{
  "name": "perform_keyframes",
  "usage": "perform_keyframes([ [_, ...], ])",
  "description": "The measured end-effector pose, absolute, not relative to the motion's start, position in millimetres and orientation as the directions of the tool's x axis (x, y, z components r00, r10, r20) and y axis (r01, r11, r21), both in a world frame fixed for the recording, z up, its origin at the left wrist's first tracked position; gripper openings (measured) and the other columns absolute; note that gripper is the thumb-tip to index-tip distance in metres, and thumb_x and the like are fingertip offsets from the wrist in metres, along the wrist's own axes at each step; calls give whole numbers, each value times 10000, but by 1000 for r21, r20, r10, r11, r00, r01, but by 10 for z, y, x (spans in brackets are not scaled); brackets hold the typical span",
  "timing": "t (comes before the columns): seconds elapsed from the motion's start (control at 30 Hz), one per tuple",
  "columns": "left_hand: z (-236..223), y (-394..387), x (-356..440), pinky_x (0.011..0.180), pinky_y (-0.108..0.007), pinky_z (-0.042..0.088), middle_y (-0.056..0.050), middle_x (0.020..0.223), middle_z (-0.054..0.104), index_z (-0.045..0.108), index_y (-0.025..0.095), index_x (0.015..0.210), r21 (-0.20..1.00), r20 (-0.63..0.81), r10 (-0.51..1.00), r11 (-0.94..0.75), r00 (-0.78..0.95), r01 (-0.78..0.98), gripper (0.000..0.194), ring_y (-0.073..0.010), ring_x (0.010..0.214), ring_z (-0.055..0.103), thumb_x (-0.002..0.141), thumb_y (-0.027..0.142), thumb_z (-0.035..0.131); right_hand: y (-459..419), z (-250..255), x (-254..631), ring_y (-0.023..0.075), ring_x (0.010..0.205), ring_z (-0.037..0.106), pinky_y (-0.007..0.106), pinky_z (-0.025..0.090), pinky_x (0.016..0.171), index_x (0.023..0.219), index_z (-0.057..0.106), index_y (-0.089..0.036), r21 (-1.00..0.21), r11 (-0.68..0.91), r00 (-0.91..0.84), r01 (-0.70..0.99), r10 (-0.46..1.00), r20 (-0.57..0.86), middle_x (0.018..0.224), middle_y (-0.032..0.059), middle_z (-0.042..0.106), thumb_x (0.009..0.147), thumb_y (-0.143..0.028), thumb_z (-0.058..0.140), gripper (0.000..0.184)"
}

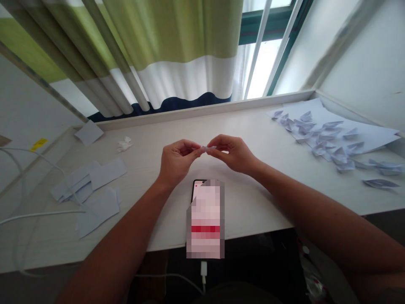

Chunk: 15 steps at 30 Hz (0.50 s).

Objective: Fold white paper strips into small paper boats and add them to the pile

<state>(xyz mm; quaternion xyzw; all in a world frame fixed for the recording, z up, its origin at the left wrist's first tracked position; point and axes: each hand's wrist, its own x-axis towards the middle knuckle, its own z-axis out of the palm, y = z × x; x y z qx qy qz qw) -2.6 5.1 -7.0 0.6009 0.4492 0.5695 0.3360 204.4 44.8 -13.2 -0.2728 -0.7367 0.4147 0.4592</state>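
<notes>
Between my two hands, above the middle of the white desk, is a small folded piece of white paper. My left hand pinches its left end between thumb and fingers. At the other end, the thumb and index finger of my right hand are closed on it. Most of the paper is covered by my fingertips, so its exact shape is hard to see. Several folded paper boats lie in a cluster at the right side of the desk.
Cut paper pieces are stacked at the left, with a crumpled tissue behind them. A phone with a plugged-in cable lies at the desk's front edge. White cables cross the left side. Large white sheets lie under some boats.
</notes>
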Motion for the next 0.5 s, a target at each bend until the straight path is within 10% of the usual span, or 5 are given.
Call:
perform_keyframes([
  [0.5, -3, 5, 32, 831, -412, 712, -76, 849, 854, 825, 180, 806, 937, 340, 937, -331, -79, 111, 319, -239, 817, 827, 703, 415, 1015, 426, -116, 2040, 236, 847, 785, 467, 666, 849, 866, 739, -215, -873, 486, -366, -43, 805, 467, 873, 60, 810, 877, -557, 889, 374],
])
